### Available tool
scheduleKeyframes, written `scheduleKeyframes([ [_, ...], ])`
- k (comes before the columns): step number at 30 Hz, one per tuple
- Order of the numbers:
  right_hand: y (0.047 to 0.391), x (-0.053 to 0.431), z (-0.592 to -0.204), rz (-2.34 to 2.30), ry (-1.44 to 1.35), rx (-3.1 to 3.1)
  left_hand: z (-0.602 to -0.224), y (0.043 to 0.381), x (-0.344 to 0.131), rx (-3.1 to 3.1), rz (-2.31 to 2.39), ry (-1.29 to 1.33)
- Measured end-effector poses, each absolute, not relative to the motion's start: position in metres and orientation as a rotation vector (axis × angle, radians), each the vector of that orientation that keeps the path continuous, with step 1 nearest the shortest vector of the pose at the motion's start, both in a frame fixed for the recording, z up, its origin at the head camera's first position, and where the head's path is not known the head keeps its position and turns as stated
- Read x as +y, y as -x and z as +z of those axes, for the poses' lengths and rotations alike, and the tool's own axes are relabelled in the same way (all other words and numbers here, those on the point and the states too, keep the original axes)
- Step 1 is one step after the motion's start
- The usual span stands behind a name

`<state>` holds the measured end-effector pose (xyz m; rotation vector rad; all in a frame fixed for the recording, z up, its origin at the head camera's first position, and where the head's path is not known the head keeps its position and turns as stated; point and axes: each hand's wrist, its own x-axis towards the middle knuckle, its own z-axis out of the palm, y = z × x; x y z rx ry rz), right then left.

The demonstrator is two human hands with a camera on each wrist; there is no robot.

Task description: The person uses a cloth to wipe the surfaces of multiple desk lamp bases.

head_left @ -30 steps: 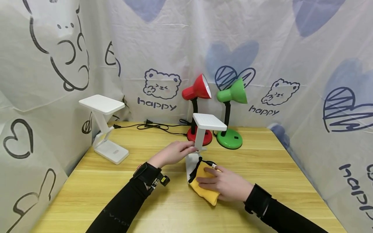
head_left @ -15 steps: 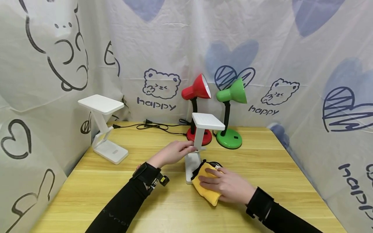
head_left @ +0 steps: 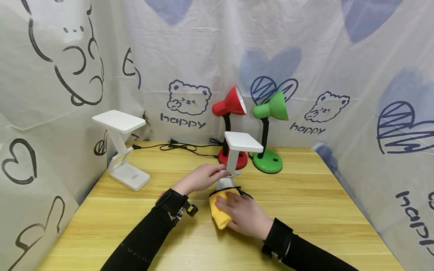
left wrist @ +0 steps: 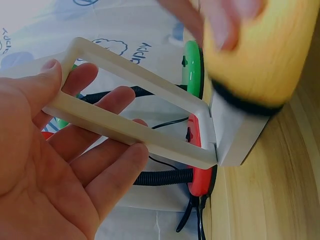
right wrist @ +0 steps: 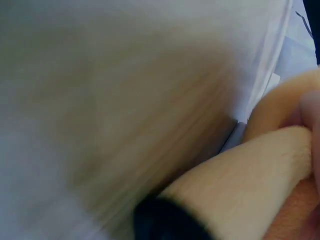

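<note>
A: Where is the white folding desk lamp (head_left: 234,160), and how is it secured?

B: It stands at the middle of the wooden table (head_left: 305,199), in front of the red lamp (head_left: 230,113) and green lamp (head_left: 271,113). The left hand (head_left: 203,177) has thumb and fingers closed around the open frame arm (left wrist: 135,120), judged to steady it against wiping pressure.

A: And the right hand (head_left: 242,212)?

B: Fingers extended, pressing a yellow cloth (head_left: 218,210) flat onto the lamp's base.

A: Orientation?

B: Long axis near vertical; the flat head (head_left: 243,142) lies level, projecting toward the right.
</note>
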<state>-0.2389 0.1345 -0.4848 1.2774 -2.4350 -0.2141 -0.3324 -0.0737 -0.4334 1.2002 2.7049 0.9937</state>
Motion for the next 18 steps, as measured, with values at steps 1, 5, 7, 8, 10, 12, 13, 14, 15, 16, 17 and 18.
scheduleKeyframes([
  [1, 0.241, 0.132, -0.485, -0.192, -1.235, -2.446, -0.433, 0.332, -0.074, 2.711, 0.990, -1.196],
  [5, 0.247, 0.125, -0.484, -0.161, -1.223, -2.533, -0.434, 0.332, -0.074, 2.717, 0.990, -1.180],
  [7, 0.249, 0.125, -0.481, -0.128, -1.289, -2.638, -0.434, 0.332, -0.074, 2.709, 1.000, -1.184],
  [8, 0.250, 0.126, -0.478, -0.094, -1.328, -2.696, -0.434, 0.332, -0.074, 2.710, 0.998, -1.186],
  [10, 0.252, 0.128, -0.471, 0.013, -1.388, -2.795, -0.434, 0.332, -0.074, 2.711, 0.998, -1.189],
  [12, 0.255, 0.130, -0.464, 0.083, -1.436, -2.816, -0.434, 0.332, -0.074, 2.713, 0.994, -1.196],
  [13, 0.257, 0.131, -0.461, 0.100, -1.462, -2.799, -0.434, 0.332, -0.074, 2.716, 0.991, -1.199],
  [14, 0.260, 0.132, -0.459, 0.108, -1.486, -2.767, -0.433, 0.331, -0.074, 2.716, 0.993, -1.202],
  [15, 0.262, 0.131, -0.457, 0.099, -1.505, -2.728, -0.433, 0.331, -0.073, 2.717, 0.995, -1.205],
  [16, 0.264, 0.131, -0.457, 0.072, -1.510, -2.685, -0.433, 0.331, -0.073, 2.724, 0.991, -1.207],
  [17, 0.265, 0.130, -0.457, 0.035, -1.506, -2.646, -0.433, 0.331, -0.073, 2.728, 0.991, -1.209],
  [18, 0.266, 0.128, -0.457, 0.010, -1.493, -2.618, -0.433, 0.331, -0.073, 2.729, 0.994, -1.214],
])
